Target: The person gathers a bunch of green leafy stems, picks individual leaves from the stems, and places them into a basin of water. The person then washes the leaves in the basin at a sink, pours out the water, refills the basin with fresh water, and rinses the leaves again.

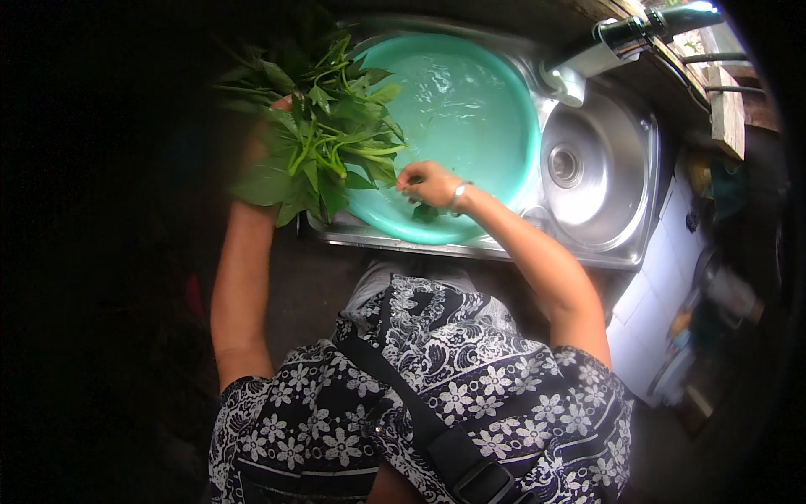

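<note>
A large bunch of leafy greens with pale green stems is gripped in my left hand, over the left rim of a turquoise plastic basin. Leaves cover most of that hand; only some fingers show. Water fills the basin, with ripples near its far side. Over the near part of the basin, my right hand has its fingers curled together just right of the bunch. A small green leaf shows below the palm and appears pinched in the fingers, though blur softens this. A silvery bracelet circles the right wrist.
The basin rests on a stainless steel sink, covering its left side. To the right lies a round sink bowl with a drain. A faucet reaches in from the upper right. White tiles border the sink's right side.
</note>
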